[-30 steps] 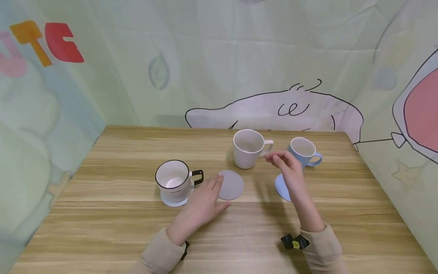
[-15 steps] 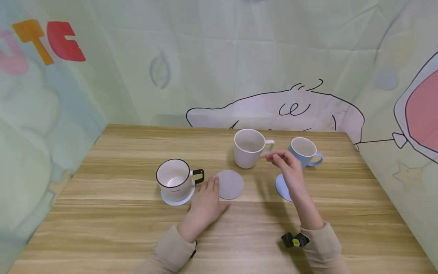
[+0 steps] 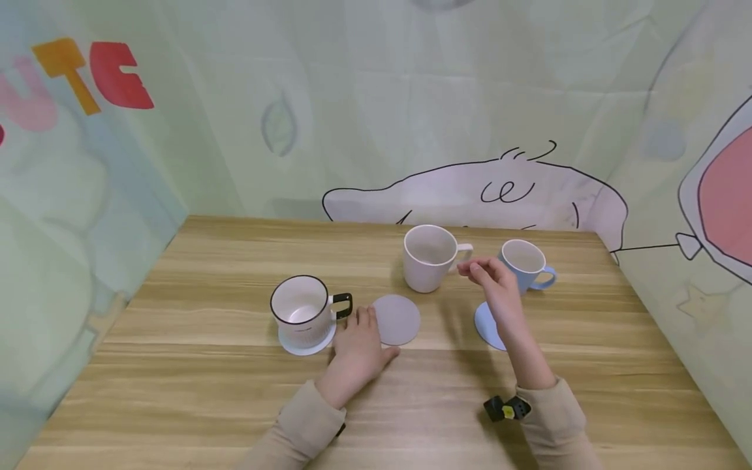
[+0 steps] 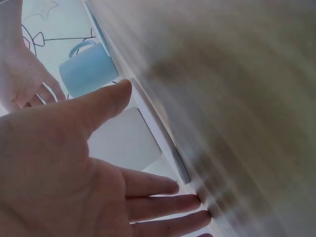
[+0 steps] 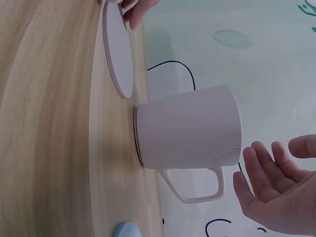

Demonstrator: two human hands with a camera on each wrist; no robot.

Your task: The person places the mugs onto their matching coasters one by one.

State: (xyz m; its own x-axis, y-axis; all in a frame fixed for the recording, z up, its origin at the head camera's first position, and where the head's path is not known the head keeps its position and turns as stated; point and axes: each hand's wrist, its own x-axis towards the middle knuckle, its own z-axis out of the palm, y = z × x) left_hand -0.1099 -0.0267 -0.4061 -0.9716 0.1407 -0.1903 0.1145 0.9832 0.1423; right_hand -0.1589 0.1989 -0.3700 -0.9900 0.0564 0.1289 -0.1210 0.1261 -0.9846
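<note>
My left hand [image 3: 360,349] lies low over the wooden table with its fingers extended. Its fingertips are at the left edge of a round grey coaster [image 3: 401,320], beside the black handle of a white mug with a black rim [image 3: 302,313]. Just behind the coaster stands a plain white mug [image 3: 424,273]. Raised near that mug's handle is my right hand [image 3: 498,287], fingers loosely bent and holding nothing. In the right wrist view, a gap shows between this hand [image 5: 281,190] and the plain white mug [image 5: 190,131].
A blue mug [image 3: 525,260] stands at the back right, partly behind my right hand. In front of it lies a blue coaster [image 3: 485,326]. The black-rimmed mug sits on a pale coaster [image 3: 302,349]. Printed fabric [image 3: 376,117] closes off the table's back and sides.
My left hand has drawn slightly back off the grey coaster toward its left edge, its forearm shifting right. The right hand and the mugs stay in place; the view tilts slightly.
</note>
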